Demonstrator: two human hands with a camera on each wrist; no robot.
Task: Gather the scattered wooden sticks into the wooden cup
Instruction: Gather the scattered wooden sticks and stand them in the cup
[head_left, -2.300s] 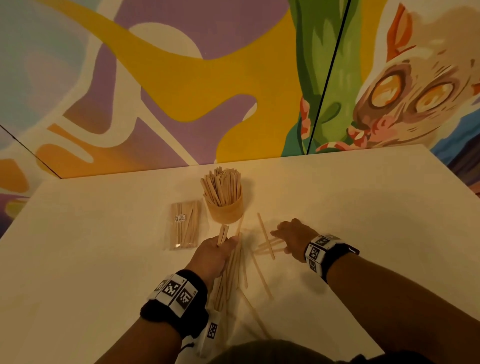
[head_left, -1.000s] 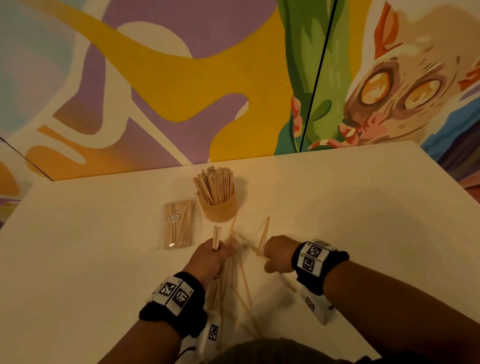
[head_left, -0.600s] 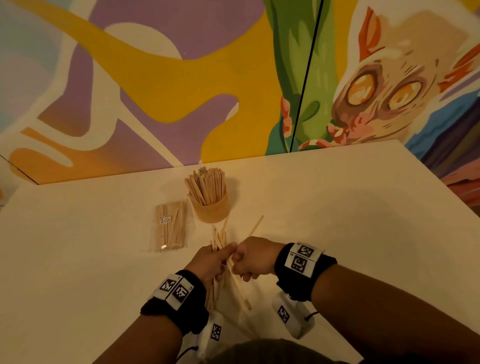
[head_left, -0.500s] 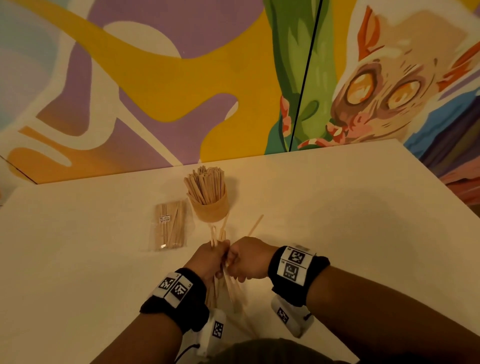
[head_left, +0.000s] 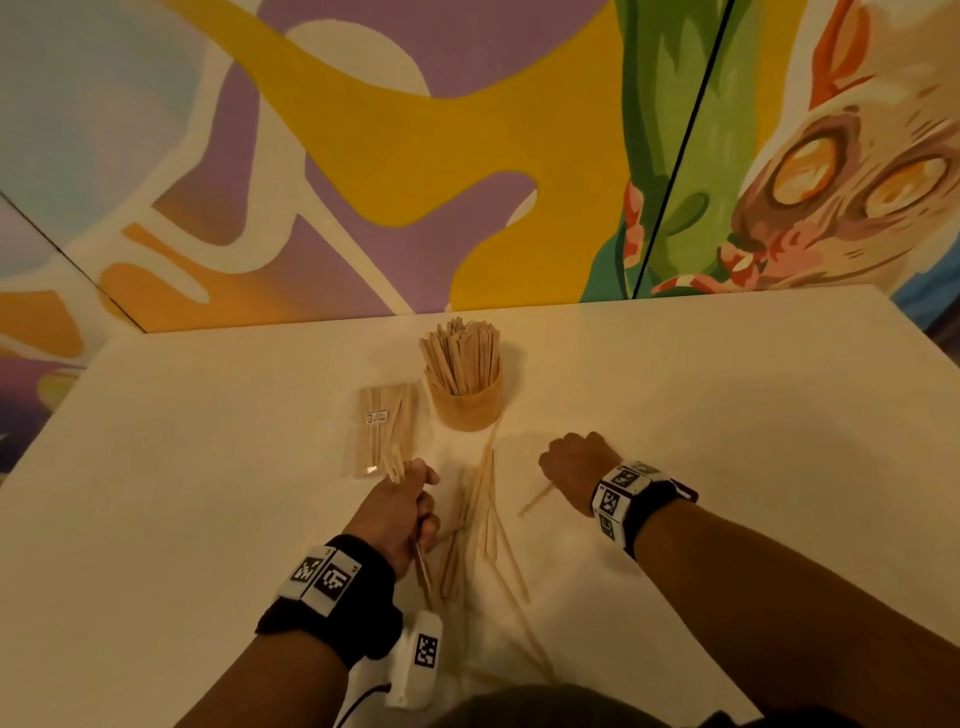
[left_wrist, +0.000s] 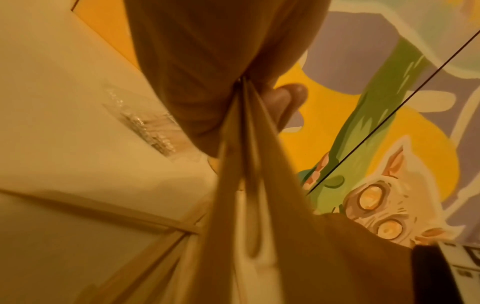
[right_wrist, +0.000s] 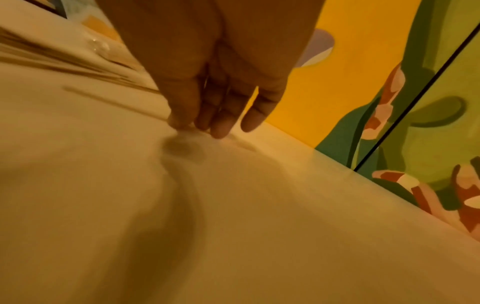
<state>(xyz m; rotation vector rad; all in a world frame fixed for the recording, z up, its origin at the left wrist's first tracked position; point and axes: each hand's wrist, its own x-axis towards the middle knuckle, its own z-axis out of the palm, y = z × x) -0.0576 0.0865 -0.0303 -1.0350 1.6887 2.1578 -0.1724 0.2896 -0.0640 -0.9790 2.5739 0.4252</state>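
The wooden cup (head_left: 467, 402) stands at the back middle of the white table (head_left: 208, 493), packed with upright sticks (head_left: 460, 358). My left hand (head_left: 402, 506) grips a bundle of sticks (left_wrist: 244, 164) in its fist in front of the cup; their ends poke out above and below it. Several loose sticks (head_left: 483, 514) lie fanned on the table between my hands. My right hand (head_left: 576, 462) is to the right, its fingertips (right_wrist: 221, 129) pointing down onto the table at the end of a single flat stick (head_left: 537, 499), also in the right wrist view (right_wrist: 111, 102).
A clear plastic packet of sticks (head_left: 387, 428) lies just left of the cup, close to my left hand. A painted wall (head_left: 467, 156) rises right behind the table. Bare tabletop spreads out to the left and right of my hands.
Half a second ago my right hand was against the left one at the bundle. It has now moved out to the right, down to a single stick. The left hand keeps its bundle.
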